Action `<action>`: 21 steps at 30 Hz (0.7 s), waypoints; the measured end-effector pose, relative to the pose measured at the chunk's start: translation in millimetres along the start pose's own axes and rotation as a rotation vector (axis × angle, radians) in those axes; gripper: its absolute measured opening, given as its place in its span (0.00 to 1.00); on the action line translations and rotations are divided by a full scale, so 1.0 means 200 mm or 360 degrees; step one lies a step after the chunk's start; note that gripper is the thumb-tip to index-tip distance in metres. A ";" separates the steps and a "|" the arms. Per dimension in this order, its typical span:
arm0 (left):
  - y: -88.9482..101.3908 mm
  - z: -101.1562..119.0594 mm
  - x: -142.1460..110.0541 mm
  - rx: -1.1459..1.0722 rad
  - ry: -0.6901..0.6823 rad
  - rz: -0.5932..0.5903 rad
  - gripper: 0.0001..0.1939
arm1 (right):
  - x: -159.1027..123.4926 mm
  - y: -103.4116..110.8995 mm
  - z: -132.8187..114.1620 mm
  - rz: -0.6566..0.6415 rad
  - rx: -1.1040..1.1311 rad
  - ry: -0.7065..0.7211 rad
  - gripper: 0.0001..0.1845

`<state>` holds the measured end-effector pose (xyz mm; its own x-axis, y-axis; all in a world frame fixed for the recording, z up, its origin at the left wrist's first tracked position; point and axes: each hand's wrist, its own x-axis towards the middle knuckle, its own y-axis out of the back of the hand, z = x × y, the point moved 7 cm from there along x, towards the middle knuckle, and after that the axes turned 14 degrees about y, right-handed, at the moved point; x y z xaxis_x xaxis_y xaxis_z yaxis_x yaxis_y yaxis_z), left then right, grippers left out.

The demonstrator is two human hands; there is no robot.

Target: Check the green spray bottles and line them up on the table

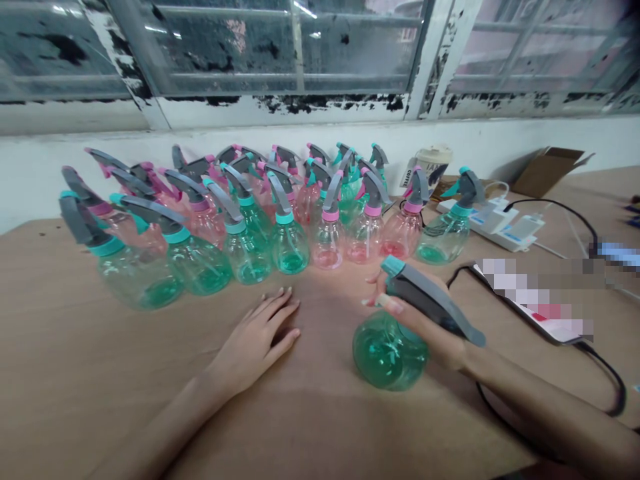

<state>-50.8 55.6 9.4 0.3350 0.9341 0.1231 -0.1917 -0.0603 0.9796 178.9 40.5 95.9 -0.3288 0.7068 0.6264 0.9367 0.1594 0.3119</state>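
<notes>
My right hand (415, 320) is wrapped round the neck of a green spray bottle (387, 353) with a grey and teal trigger head. The bottle leans, and whether its base touches the table cannot be made out. My left hand (257, 333) lies flat on the wooden table (310, 427), fingers stretched out and holding nothing. Beyond both hands stand several more spray bottles in rows, green ones such as the green bottle (291, 250) with teal collars, and pink ones such as the pink bottle (327, 247) with pink collars.
To the right lie a phone (530, 303) with a black cable and a white power strip (505, 223) with plugs. A paper coffee cup (434, 163) and an open cardboard box (545, 172) stand by the wall (300, 130) under the windows.
</notes>
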 end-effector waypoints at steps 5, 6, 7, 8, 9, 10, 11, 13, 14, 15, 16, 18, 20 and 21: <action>0.00 0.00 0.00 -0.0016 0.0005 0.0011 0.27 | 0.01 -0.02 0.00 0.0052 0.0058 -0.0123 0.12; 0.00 0.00 0.00 -0.0024 0.0002 0.0020 0.27 | 0.01 -0.02 -0.01 0.0070 0.0066 -0.0122 0.12; 0.00 0.00 0.00 -0.0033 -0.0002 0.0027 0.27 | 0.02 -0.02 -0.03 0.0084 0.0070 -0.0112 0.13; 0.00 0.00 0.00 -0.0041 -0.0004 0.0030 0.27 | 0.02 -0.02 -0.03 0.0109 0.0061 -0.0098 0.13; 0.00 0.00 0.00 -0.0047 -0.0006 0.0033 0.26 | 0.02 -0.02 -0.04 0.0132 0.0034 -0.0087 0.14; 0.00 0.00 0.00 -0.0050 -0.0006 0.0035 0.26 | 0.02 -0.02 -0.04 0.0144 -0.0001 -0.0088 0.14; 0.00 0.00 0.00 -0.0048 -0.0006 0.0035 0.26 | 0.01 -0.01 -0.04 0.0158 -0.0034 -0.0095 0.15; 0.00 0.00 0.00 -0.0029 -0.0005 0.0030 0.27 | 0.00 0.00 -0.02 0.0195 -0.0087 -0.0099 0.16; 0.00 0.00 0.00 -0.0016 -0.0004 0.0023 0.27 | 0.00 0.00 -0.02 0.0214 -0.0113 -0.0085 0.16; 0.00 0.00 0.00 -0.0005 -0.0004 0.0016 0.27 | 0.00 0.01 -0.02 0.0223 -0.0133 -0.0071 0.16; 0.00 0.00 0.00 0.0002 -0.0002 0.0009 0.27 | 0.00 0.01 -0.02 0.0225 -0.0150 -0.0055 0.15; 0.00 0.00 0.00 0.0002 0.0001 0.0006 0.27 | 0.00 0.00 -0.01 0.0196 -0.0176 -0.0046 0.14; 0.00 0.00 0.00 -0.0010 -0.0002 0.0016 0.26 | 0.01 0.00 -0.02 0.0175 -0.0183 -0.0043 0.13; 0.00 0.00 0.00 -0.0015 -0.0006 0.0021 0.25 | 0.01 0.00 -0.03 0.0179 -0.0187 -0.0036 0.13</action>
<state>-50.6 55.7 9.2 0.3362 0.9319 0.1366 -0.2046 -0.0693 0.9764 178.3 38.3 101.0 -0.2189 0.7311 0.6462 0.9463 -0.0023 0.3232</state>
